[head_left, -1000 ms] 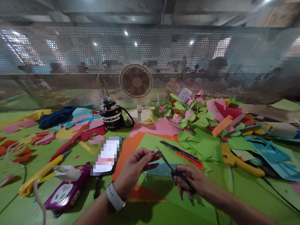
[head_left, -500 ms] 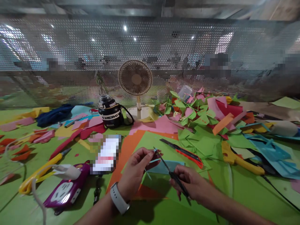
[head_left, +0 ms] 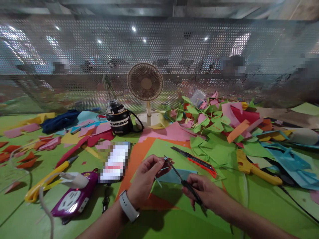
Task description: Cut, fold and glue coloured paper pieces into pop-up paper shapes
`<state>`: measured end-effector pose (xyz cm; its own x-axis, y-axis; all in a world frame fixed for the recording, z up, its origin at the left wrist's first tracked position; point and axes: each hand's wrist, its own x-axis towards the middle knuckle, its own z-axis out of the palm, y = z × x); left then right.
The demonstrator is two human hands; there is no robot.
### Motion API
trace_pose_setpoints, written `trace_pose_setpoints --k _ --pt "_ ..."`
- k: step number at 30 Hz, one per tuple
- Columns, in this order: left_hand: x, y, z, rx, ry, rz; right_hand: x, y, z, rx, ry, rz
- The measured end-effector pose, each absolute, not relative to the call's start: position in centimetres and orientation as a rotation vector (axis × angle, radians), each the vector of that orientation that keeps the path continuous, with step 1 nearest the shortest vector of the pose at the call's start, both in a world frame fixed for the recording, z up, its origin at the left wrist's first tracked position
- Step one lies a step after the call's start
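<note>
My left hand (head_left: pixel 149 176), with a pale watch strap on its wrist, pinches a small light-blue paper piece (head_left: pixel 165 159) between thumb and fingertips. My right hand (head_left: pixel 199 187) is closed round black-handled scissors (head_left: pixel 190 191). Their thin blades point up and left, the tip at the paper in my left fingers. Below my hands lies a light-blue paper sheet (head_left: pixel 171 176) on green and orange sheets (head_left: pixel 137 154). An orange-and-black utility knife (head_left: pixel 196 160) rests just beyond my right hand.
At left are a phone (head_left: pixel 116 162), a purple power bank (head_left: pixel 74 196) with a white plug, and yellow scissors (head_left: pixel 47 179). Farther back stand a black bottle (head_left: pixel 119 121) and a fan (head_left: pixel 146 83). A paper scrap heap (head_left: pixel 211 116) and yellow glue gun (head_left: pixel 259 171) are at right.
The whole view has shifted slightly, so things sit a little farther right. Both hands keep their grips, and the scissor tip stays at the small blue paper.
</note>
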<state>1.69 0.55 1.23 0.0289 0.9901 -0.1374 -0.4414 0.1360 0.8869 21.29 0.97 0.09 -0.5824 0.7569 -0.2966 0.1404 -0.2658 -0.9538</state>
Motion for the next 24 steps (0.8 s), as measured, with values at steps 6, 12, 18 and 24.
trace_pose_setpoints --k 6,12,18,24 --pt "1.56 0.82 1.06 0.738 0.982 1.239 21.21 1.37 0.3 -1.185 -1.577 1.873" --pt "1.35 1.05 1.1 0.641 1.066 1.154 21.65 1.66 0.68 -1.311 -1.584 1.874" --pt "1.39 0.96 1.18 0.579 1.064 1.145 21.5 1.63 0.92 -1.382 -1.552 1.889" --pt "1.49 0.99 1.05 0.541 1.024 1.171 21.53 1.53 0.89 -1.388 -1.551 1.879"
